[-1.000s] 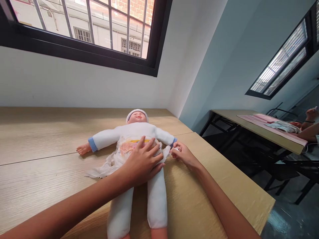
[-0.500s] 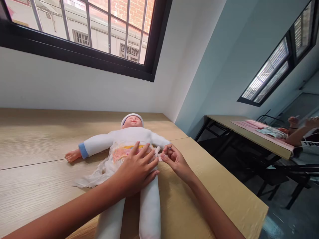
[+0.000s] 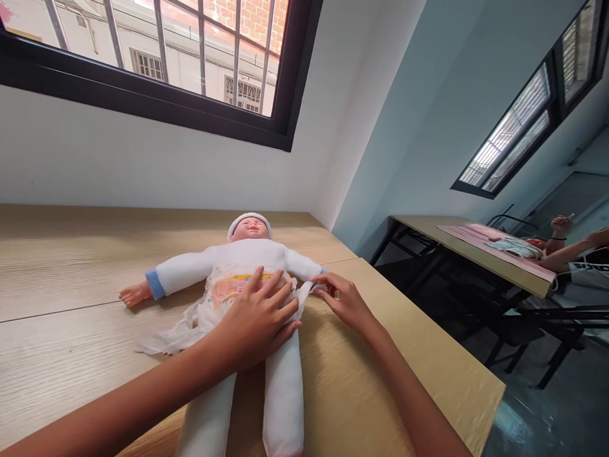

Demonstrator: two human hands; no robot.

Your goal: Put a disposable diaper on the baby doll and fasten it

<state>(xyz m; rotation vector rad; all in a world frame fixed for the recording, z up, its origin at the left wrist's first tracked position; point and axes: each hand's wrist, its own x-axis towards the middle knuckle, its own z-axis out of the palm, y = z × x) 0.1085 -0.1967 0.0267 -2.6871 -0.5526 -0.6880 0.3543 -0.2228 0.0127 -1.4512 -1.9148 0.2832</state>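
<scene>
Left grip lies flat on the doll's belly, fingers spread, pressing down on the nappy front and pinching nothing. Right grip sits just right of it, thumb and fingertips pressed together on a narrow white nappy tab; the fingers partly hide the exact hold. The tab runs from the doll's side to the right grip.

Baby doll lies on its back on the bench, mostly above and below the left grip, head beyond both grips, legs running back toward the camera. White padded suit, blue cuffs, white cap. Disposable nappy with a yellow and pink printed band wraps the middle, partly under the left grip. A crumpled white flap spreads on the bench left of the left grip.

Risks: a hard pull from the right grip could rip the thin tab or drag the doll sideways, as only the left grip's pressure pins it. The loose flap could bunch up under the left grip and leave the nappy uneven.

Well right of the grips: a second bench with a pink mat, a wrapped doll and a co-worker's hands.
</scene>
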